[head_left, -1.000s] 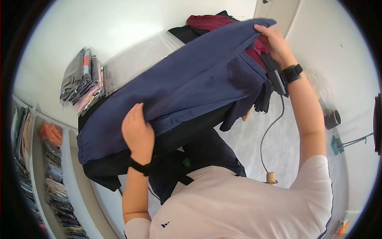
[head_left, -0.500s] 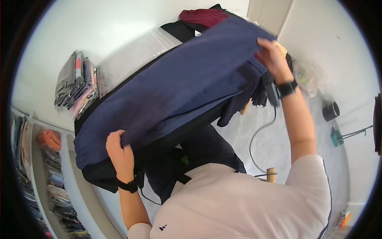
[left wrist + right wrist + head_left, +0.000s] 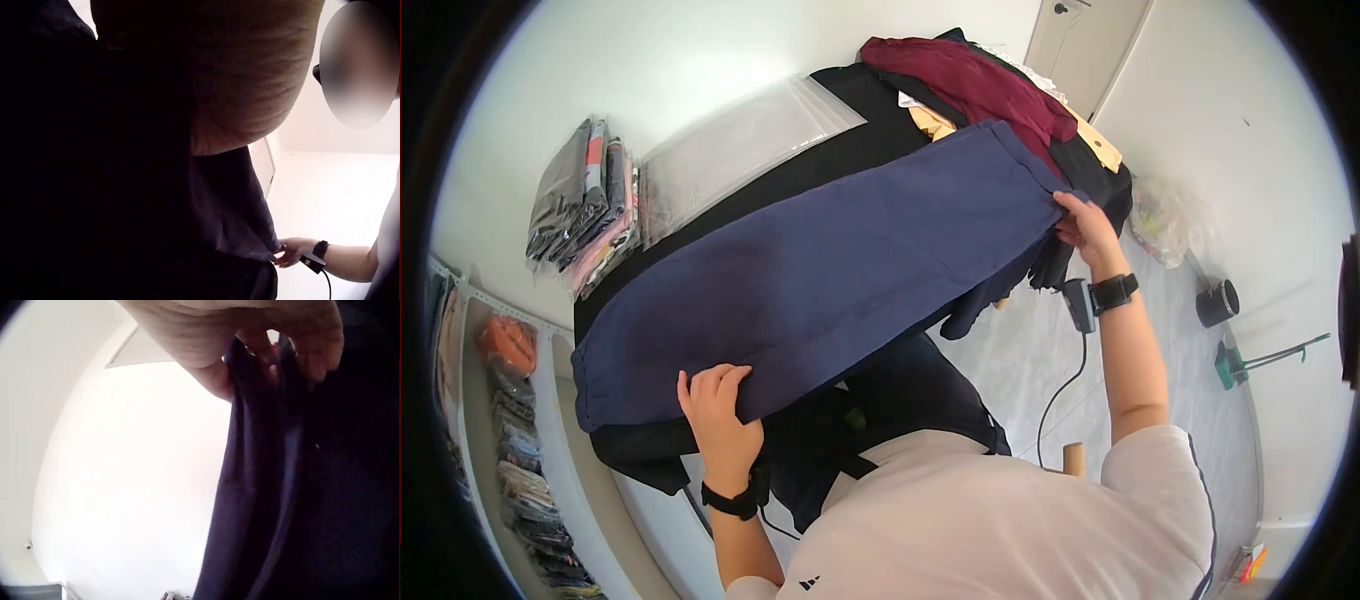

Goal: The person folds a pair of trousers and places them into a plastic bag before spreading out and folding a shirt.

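Navy trousers (image 3: 800, 270) lie lengthwise across the black-covered table, cuff at the left and waistband at the upper right. My left hand (image 3: 722, 415) rests on their near edge, fingers spread over the cloth. At the waistband corner my right hand (image 3: 1090, 230) pinches the fabric; in the right wrist view, the right hand (image 3: 262, 344) has its thumb and fingers round folds of dark cloth (image 3: 250, 462). The left wrist view is mostly dark cloth and a close part of the left hand (image 3: 250, 69).
Clear plastic bags (image 3: 740, 150) lie behind the trousers, beside a stack of bagged garments (image 3: 590, 200). Maroon clothing (image 3: 970, 85) is heaped at the back right. Shelves (image 3: 520, 430) stand at the left; a black bin (image 3: 1217, 303) and a green dustpan (image 3: 1229, 366) are at the right.
The trousers have come down flatter over the table, uncovering the maroon clothing. My right hand has lowered with the waistband; my left hand has moved left and down along the near edge.
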`<control>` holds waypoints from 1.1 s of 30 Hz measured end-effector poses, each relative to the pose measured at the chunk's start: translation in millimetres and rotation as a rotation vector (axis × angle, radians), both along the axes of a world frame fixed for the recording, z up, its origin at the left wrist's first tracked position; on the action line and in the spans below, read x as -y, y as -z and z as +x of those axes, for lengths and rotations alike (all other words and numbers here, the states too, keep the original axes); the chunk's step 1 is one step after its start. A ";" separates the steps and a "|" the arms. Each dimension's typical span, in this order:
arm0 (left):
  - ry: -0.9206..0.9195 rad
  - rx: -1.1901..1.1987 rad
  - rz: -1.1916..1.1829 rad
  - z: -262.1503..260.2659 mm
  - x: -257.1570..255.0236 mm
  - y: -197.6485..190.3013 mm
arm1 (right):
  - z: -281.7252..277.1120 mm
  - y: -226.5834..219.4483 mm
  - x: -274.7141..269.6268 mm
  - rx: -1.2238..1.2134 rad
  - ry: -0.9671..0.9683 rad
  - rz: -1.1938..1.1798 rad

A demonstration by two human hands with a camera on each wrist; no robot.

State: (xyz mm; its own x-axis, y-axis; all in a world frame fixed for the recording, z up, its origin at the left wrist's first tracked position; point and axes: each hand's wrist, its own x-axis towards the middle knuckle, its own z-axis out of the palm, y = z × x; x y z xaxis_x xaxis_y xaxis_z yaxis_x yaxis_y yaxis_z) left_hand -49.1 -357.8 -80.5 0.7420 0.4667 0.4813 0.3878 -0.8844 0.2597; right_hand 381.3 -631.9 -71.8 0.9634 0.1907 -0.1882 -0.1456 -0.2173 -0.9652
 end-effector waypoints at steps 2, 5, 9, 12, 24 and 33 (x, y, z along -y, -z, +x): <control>0.031 -0.057 -0.038 -0.7 -2.7 3.9 | 46.0 4.2 4.5 0.450 -0.012 -0.344; 0.060 -0.102 -0.049 2.0 -4.2 3.5 | 49.6 -57.0 -25.6 0.613 -0.188 -0.435; 0.079 -0.105 -0.072 5.5 -2.9 1.5 | 108.5 -64.4 -86.3 0.878 -0.795 -0.606; 0.026 -0.055 -0.092 6.0 0.5 7.1 | 127.0 -52.1 -116.9 0.898 -0.871 -0.777; 0.038 -0.016 -0.093 3.3 -1.8 14.5 | 159.2 -25.4 -142.4 0.842 -0.622 -0.952; 0.002 -0.002 -0.137 8.0 -1.9 18.3 | 110.4 -56.1 -93.0 0.314 -0.681 -1.066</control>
